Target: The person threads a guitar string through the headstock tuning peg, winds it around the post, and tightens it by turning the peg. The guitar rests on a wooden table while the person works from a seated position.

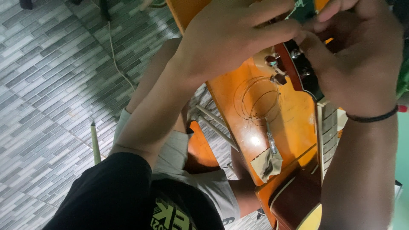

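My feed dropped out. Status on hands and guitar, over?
Left hand and right hand both gripping the black guitar headstock at the tuning pegs. Coiled wire string lies loose on the orange wooden table. Nothing blocking.

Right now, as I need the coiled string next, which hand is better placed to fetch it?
Probably left: the left hand is nearer the coiled string; the right hand grips the headstock.

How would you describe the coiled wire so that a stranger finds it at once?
Start from the orange wooden table under the guitar headstock, which both hands work on. On its top, just below the tuning pegs, lies the coiled guitar string. It is the only thin round loop there; the nearby paper scrap is flat and crumpled.
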